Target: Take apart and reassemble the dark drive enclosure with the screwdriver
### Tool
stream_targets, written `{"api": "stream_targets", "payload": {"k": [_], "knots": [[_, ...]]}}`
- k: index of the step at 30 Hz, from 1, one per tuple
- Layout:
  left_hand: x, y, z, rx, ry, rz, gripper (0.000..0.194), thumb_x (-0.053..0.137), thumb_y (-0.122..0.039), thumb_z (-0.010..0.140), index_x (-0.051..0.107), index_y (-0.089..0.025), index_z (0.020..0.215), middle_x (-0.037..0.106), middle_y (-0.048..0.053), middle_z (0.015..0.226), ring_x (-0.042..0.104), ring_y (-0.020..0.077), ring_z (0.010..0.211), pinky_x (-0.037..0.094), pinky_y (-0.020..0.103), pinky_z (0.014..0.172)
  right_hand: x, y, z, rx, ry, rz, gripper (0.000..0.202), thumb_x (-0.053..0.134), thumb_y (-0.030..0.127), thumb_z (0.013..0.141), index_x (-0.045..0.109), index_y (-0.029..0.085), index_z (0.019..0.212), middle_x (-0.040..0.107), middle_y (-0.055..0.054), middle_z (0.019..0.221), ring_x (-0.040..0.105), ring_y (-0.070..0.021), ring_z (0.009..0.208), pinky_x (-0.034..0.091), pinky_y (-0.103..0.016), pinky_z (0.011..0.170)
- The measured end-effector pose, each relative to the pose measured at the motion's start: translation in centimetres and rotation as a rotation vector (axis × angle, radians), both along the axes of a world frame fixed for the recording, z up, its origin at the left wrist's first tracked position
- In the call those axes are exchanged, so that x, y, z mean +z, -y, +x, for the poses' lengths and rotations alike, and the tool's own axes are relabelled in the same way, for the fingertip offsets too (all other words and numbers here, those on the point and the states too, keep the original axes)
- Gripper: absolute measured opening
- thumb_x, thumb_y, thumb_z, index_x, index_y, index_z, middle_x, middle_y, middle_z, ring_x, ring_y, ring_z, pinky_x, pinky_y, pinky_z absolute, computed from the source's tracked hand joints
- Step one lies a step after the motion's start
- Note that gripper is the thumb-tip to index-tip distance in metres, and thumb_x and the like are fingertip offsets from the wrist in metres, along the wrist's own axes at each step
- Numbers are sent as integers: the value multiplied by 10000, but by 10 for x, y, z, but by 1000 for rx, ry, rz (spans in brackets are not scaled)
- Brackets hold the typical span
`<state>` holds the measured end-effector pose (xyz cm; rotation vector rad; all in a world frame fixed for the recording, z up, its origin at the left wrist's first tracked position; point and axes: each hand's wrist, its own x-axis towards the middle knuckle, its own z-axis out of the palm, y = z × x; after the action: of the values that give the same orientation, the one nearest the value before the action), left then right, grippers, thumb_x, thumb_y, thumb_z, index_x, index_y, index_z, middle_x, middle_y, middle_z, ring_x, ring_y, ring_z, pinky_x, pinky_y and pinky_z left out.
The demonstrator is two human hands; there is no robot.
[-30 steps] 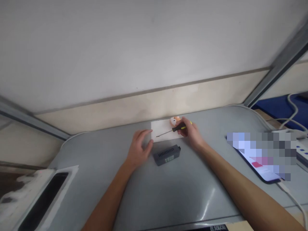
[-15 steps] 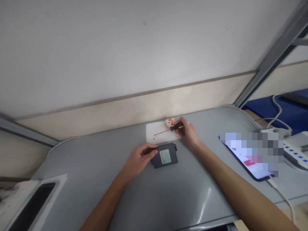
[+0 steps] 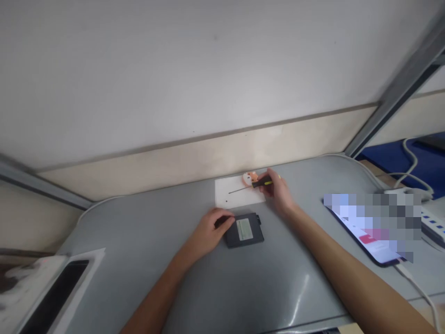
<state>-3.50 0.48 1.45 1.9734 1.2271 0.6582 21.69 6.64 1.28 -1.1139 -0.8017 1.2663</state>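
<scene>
A flat black case [image 3: 256, 231] with a pale label lies on the grey desk, a small tab sticking out at its far right corner. My left hand [image 3: 216, 225] is closed with thumb and fingertips at the case's far left corner. My right hand [image 3: 277, 190] grips the black and yellow handle of a thin-shafted screwdriver [image 3: 262, 182]. Its shaft points left over a white sheet of paper [image 3: 222, 185]. A tiny dark piece [image 3: 226, 201], too small to name, rests on that sheet. Beside the screwdriver handle sits an orange and white animal-faced item [image 3: 249, 178].
On the right, a lit phone [image 3: 368, 239] is plugged into a white cable [image 3: 417, 287], near a white power strip [image 3: 433, 222]. A dark phone-like slab [image 3: 57, 297] lies at the left on paper. The wall [image 3: 194, 155] borders the desk's far edge.
The black case, tilted with its slotted edge showing before, now lies flatter. My left hand stays at its corner. The screwdriver remains over the paper, and the whole view has shifted slightly.
</scene>
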Motion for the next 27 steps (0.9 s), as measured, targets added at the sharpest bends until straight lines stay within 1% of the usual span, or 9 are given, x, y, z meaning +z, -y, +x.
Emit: {"api": "stream_targets", "payload": {"k": [1, 3, 4, 5, 8, 13, 16, 21, 27], "knots": [[4, 2, -3, -50, -8, -22, 327, 652, -447, 981, 704, -260, 1245, 700, 81, 1228, 667, 249, 1143, 531, 440, 1047, 0, 0, 0, -2, -2, -2, 479, 581, 636, 865, 702, 185, 762, 574, -11, 510, 411, -112, 453, 232, -281, 472], [15, 6, -9, -168, -51, -72, 764, 857, -486, 803, 544, -314, 1478, 590, 97, 1433, 599, 294, 1301, 504, 468, 1117, -1, 0, 2, -10, -3, -8, 482, 583, 643, 861, 700, 185, 767, 582, -13, 517, 420, -112, 458, 232, -279, 470], [20, 8, -12, -229, -107, -103, 921, 923, -480, 716, 497, -342, 1521, 541, 97, 1476, 575, 312, 1333, 511, 471, 1116, -1, 0, 2, -16, -2, -10, 484, 586, 648, 859, 700, 186, 774, 589, -15, 524, 428, -114, 463, 237, -279, 470], [24, 10, -13, -260, -153, -113, 945, 938, -440, 702, 486, -365, 1528, 501, 95, 1504, 556, 321, 1359, 511, 475, 1120, -1, 0, 3, -22, 0, -13, 485, 589, 653, 855, 700, 187, 781, 595, -16, 532, 436, -116, 467, 241, -279, 468], [30, 14, -13, -272, -190, -69, 810, 892, -296, 761, 535, -381, 1482, 482, 85, 1481, 543, 300, 1372, 481, 480, 1156, -1, -1, 4, -30, -1, -10, 484, 605, 667, 841, 694, 194, 788, 596, -14, 536, 442, -120, 463, 245, -281, 458], [30, 12, -10, -245, -123, -13, 646, 867, -269, 777, 625, -322, 1374, 579, 76, 1351, 623, 269, 1237, 510, 455, 1115, -2, -3, 9, -46, -33, 10, 471, 633, 668, 832, 687, 204, 769, 590, -12, 533, 446, -123, 457, 256, -284, 447], [33, 11, -11, -216, -96, -36, 486, 824, -317, 832, 677, -300, 1294, 636, 70, 1308, 648, 260, 1192, 526, 436, 1077, -2, -3, 13, -66, -55, 20, 446, 651, 646, 835, 680, 211, 741, 595, -15, 555, 471, -128, 482, 280, -284, 453], [33, 7, -13, -197, -49, -59, 352, 714, -384, 936, 715, -293, 1276, 703, 68, 1281, 676, 251, 1162, 533, 416, 1051, 7, 3, 14, -82, -88, 54, 419, 631, 588, 865, 662, 207, 692, 555, -5, 525, 452, -112, 458, 287, -278, 451], [26, 5, -7, -55, -68, 0, 359, 529, -480, 1033, 757, -260, 1201, 747, 67, 1174, 689, 251, 1105, 537, 402, 1018, 20, 11, 8, -67, -120, 63, 410, 655, 569, 836, 639, 201, 657, 549, 0, 534, 452, -103, 453, 284, -271, 442]]}}
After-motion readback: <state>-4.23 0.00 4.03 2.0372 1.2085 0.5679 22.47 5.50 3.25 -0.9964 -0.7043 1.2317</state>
